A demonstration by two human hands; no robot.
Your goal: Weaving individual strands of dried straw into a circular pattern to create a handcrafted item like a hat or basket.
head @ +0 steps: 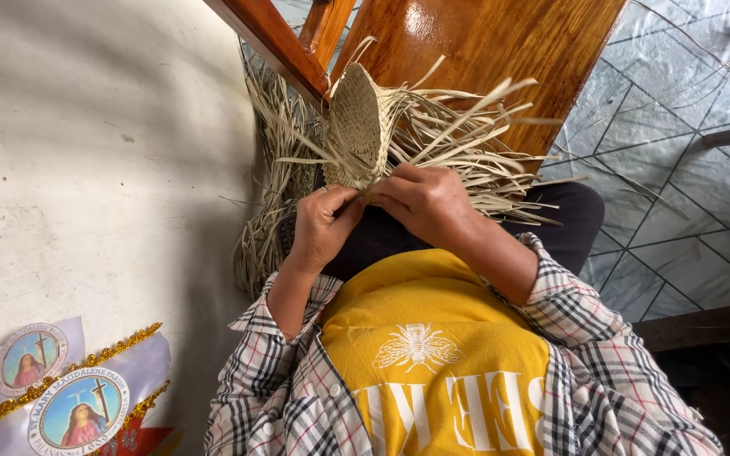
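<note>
While seated, person works low over the lap, so listing near to far:
shirt: yellow top under a checked overshirt, bottom centre.
left hand: curled closed, fingertips pinching the lower edge of the woven piece, steadying it.
right hand: closed over loose strips at that same edge, pinning them for plaiting.
woven piece: oval mat, upright on edge, centre frame, free straw strips fanning right.
strip bundle: heaped left of the lap, within reach.
wooden chair: top centre, behind the work, crowds the strip ends.
wall: left, close by.
banner: lower left.
tiled floor: right.
</note>
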